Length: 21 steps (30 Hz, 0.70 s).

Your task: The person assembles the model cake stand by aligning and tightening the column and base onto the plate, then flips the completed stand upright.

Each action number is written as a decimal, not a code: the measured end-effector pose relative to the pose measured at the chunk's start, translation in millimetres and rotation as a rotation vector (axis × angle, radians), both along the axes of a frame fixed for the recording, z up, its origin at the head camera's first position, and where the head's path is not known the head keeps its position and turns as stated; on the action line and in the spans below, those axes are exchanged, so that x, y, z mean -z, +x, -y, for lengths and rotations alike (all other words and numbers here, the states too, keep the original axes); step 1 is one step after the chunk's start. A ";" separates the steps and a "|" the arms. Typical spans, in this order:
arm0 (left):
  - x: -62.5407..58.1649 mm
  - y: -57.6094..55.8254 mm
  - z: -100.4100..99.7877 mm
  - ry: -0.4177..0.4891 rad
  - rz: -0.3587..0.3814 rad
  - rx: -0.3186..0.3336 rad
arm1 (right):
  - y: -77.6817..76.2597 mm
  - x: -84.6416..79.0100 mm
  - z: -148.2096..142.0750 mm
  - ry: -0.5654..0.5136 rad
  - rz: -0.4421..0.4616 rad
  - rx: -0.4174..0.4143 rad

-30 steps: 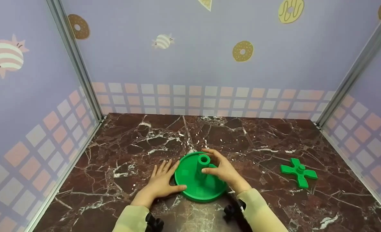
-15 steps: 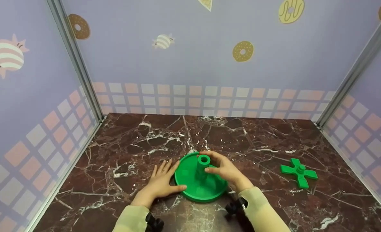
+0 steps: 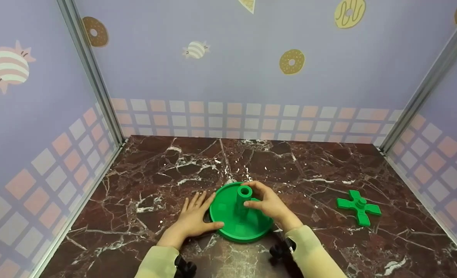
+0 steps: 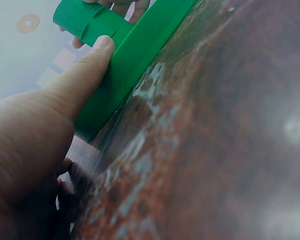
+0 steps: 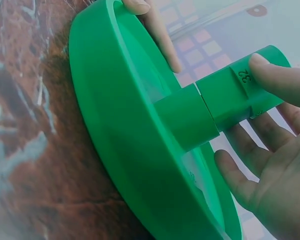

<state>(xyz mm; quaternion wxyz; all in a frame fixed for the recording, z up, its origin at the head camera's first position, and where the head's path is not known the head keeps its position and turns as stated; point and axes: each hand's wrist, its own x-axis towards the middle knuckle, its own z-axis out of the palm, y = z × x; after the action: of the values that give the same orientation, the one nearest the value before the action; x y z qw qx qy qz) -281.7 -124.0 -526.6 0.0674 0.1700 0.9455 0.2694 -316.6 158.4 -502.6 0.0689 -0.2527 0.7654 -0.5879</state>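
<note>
Seemingly to brace the green dish [image 3: 240,238] on the counter [image 3: 313,162], the left hand [image 3: 194,217] rests spread against its side. Probably for alignment, the right hand [image 3: 270,204] pinches the upright post [image 3: 241,201] at the dish's middle.

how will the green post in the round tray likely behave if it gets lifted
The green post is probably stiff: it stands straight, with no bend where the right hand holds it. Its hollow top suggests it may be light for its size. The seam above its lower section hints the upper part might pull away.
</note>
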 end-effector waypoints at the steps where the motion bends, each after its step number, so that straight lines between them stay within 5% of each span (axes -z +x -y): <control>1: 0.1 0.1 -0.1 0.001 -0.001 0.000 | 0.1 0.4 0.5 0.001 -0.002 0.008; 21: -0.9 0.3 0.8 0.005 0.005 0.002 | 3.6 7.5 10.1 -0.003 -0.082 0.131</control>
<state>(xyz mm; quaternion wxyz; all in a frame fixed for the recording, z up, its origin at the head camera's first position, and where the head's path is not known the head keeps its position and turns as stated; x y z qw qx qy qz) -281.5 -124.8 -525.7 0.0697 0.1705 0.9444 0.2723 -313.0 148.3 -510.1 -0.0016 -0.2259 0.7817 -0.5814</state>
